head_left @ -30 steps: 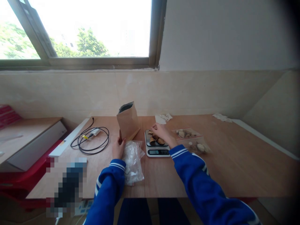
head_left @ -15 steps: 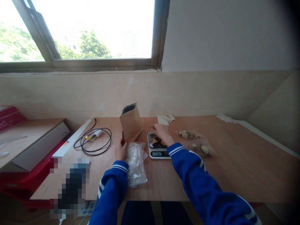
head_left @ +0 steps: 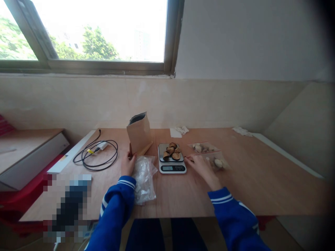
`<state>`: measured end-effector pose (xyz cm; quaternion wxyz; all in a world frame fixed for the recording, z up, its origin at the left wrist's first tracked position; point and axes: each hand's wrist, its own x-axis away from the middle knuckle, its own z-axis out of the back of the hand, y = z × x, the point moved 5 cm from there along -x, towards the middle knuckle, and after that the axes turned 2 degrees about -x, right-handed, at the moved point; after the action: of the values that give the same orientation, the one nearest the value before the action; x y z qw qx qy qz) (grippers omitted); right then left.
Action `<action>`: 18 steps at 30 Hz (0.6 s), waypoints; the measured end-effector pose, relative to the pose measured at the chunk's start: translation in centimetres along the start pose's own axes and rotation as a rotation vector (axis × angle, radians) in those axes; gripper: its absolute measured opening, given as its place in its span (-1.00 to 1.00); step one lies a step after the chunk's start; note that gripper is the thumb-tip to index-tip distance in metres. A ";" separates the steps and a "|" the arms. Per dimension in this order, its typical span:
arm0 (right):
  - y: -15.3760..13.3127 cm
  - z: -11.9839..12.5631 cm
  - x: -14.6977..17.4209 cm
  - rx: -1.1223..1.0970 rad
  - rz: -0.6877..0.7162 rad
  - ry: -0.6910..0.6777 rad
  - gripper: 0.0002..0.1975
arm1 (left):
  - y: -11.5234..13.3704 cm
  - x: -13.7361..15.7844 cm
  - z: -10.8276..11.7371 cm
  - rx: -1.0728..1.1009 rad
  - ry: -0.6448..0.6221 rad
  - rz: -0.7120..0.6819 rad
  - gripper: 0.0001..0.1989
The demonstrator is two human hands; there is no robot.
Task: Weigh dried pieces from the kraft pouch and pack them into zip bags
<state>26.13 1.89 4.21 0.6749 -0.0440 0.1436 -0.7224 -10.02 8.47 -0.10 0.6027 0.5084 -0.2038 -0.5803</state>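
Observation:
A white kitchen scale (head_left: pixel 172 169) with a lit display stands on the table. On its metal plate lie several dark-edged, brown dried slices (head_left: pixel 172 151). Loosely bent, the fingers of my right hand (head_left: pixel 200 165) are apart beside the scale's right edge, and I see nothing held in them. My left hand (head_left: pixel 127 164) grips the lower left edge of an upright kraft paper pouch (head_left: pixel 138 134), whose top gapes. Just right of that hand lie clear plastic bags (head_left: pixel 143 181). Two zip bags with pale dried pieces (head_left: pixel 220 163) lie behind and beside my right hand.
A coiled black cable (head_left: pixel 104 167) with a white adapter (head_left: pixel 102 145) lies at the left. White crumpled tissue (head_left: pixel 181 130) sits by the back edge, and another piece (head_left: pixel 243 131) farther right. A blurred-out dark object (head_left: pixel 70 205) is at the front left.
My right hand has moved from above the scale to its right side, uncovering the slices on the plate. My left hand stays at the pouch. The view has shifted slightly.

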 end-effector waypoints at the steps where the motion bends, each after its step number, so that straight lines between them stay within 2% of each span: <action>1: 0.0 -0.3 0.3 -0.026 0.014 -0.008 -0.65 | 0.0 0.0 0.0 0.004 0.002 -0.003 -0.66; 6: -1.1 -0.6 0.4 -0.355 0.109 0.065 -0.57 | 0.1 0.0 0.1 0.016 0.007 0.007 -0.65; 10: -3.1 -0.6 0.0 -0.568 0.262 0.136 -0.70 | 0.0 0.0 0.1 0.014 0.010 0.008 -0.65; 15: -6.2 -1.2 0.2 -0.778 0.398 0.052 -0.69 | -0.1 0.0 0.1 0.030 0.015 -0.009 -0.65; 18: -7.7 -1.2 0.6 -0.781 0.460 0.030 -0.68 | -0.1 0.0 0.0 0.056 0.017 -0.006 -0.64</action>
<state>18.36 1.82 5.00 0.7485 -0.2518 0.4213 -0.4458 -10.09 8.48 -0.21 0.5881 0.5306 -0.2136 -0.5718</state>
